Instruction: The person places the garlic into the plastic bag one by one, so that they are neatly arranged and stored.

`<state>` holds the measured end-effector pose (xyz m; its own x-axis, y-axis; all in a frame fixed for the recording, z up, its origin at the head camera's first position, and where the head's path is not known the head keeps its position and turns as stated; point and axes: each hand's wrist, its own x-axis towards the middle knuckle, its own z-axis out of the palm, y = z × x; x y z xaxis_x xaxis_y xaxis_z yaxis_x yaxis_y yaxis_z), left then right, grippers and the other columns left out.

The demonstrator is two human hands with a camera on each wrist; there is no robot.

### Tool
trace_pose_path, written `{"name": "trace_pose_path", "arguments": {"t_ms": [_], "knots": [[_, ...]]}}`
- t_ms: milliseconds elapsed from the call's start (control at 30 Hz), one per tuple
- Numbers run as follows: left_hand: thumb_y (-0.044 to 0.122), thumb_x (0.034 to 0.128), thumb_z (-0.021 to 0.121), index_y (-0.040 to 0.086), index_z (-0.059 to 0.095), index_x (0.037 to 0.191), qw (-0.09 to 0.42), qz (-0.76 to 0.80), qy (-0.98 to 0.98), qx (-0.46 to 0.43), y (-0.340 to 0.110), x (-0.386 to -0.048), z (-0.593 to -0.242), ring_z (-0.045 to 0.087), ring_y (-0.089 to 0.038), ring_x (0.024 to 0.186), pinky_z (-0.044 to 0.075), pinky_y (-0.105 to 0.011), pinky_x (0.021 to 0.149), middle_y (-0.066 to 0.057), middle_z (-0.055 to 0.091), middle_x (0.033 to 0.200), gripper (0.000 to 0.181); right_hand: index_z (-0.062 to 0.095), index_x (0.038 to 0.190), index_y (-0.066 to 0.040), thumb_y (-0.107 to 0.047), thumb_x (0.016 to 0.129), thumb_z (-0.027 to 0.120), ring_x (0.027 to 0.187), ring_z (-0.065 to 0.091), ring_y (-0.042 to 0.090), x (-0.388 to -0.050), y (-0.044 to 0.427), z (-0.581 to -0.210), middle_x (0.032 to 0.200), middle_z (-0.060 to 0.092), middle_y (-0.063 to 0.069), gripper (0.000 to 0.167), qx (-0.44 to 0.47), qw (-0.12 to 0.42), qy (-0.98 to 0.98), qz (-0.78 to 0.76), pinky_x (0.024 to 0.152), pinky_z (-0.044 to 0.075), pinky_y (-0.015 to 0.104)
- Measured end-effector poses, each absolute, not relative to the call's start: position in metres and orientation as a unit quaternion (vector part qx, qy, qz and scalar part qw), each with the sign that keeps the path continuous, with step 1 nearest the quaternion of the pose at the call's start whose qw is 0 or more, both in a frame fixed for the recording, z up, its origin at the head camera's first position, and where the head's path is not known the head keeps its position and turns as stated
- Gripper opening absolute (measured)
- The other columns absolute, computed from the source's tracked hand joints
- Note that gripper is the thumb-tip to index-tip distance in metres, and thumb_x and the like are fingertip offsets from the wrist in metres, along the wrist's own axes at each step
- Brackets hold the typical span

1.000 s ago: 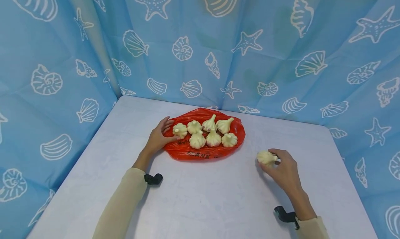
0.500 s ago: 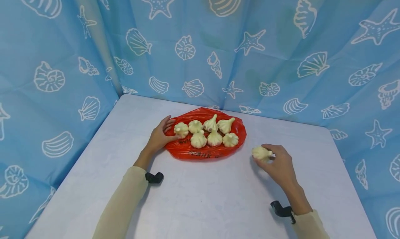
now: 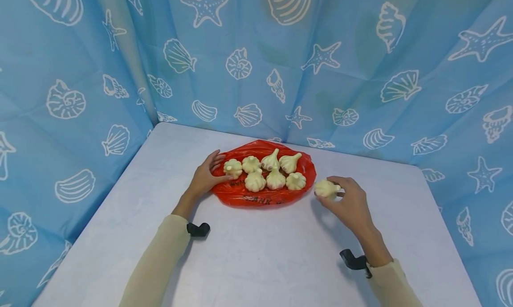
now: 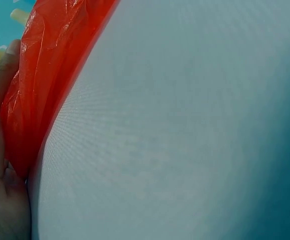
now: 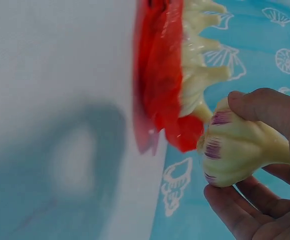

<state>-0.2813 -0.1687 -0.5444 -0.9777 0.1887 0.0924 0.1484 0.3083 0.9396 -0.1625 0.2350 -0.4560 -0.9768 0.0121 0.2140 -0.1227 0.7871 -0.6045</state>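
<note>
A red plastic bag (image 3: 256, 200) lies spread at the back of the white table, with several pale garlic bulbs (image 3: 255, 180) on it. My left hand (image 3: 203, 178) holds the bag's left end, thumb over the near side and fingers at the far side. In the left wrist view the thumb (image 4: 2, 80) runs along the red plastic (image 4: 60, 60). Just off the bag's right end, my right hand (image 3: 350, 202) grips a single garlic bulb (image 3: 326, 189) above the table. Purple streaks show on this bulb (image 5: 232, 145) in the right wrist view, between thumb and fingertips.
A blue curtain (image 3: 304, 88) with white shells and starfish hangs along the back and both sides of the white table (image 3: 260, 253). Black wrist cameras (image 3: 198, 230) sit on both forearms. The bag has dark printed letters.
My right hand has moved left and away from me with the garlic bulb, from the table's right part to beside the bag. The left hand stays at the bag's left end.
</note>
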Motion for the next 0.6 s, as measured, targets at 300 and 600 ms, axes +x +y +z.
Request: {"name": "trace_pose_path", "arguments": {"t_ms": [300, 600], "knots": [[0.046, 0.0699, 0.086, 0.015, 0.027, 0.154, 0.016, 0.578, 0.810, 0.097, -0.169, -0.280, -0.545, 0.043, -0.020, 0.134, 0.038, -0.039, 0.108, -0.002, 0.046, 0.146, 0.107, 0.058, 0.124, -0.008, -0.030, 0.074, 0.086, 0.107, 0.059, 0.027, -0.174, 0.212, -0.443, 0.121, 0.062, 0.009, 0.062, 0.058, 0.123, -0.930, 0.340, 0.081, 0.057, 0.047], [0.043, 0.0706, 0.086, 0.015, 0.026, 0.154, 0.014, 0.583, 0.806, 0.100, -0.168, -0.281, -0.543, 0.044, -0.019, 0.134, 0.038, -0.038, 0.108, -0.001, 0.046, 0.145, 0.107, 0.059, 0.126, -0.008, -0.034, 0.074, 0.086, 0.105, 0.062, 0.029, -0.182, 0.188, -0.431, 0.127, 0.060, 0.011, 0.064, 0.056, 0.109, -0.932, 0.342, 0.078, 0.058, 0.045]]}}
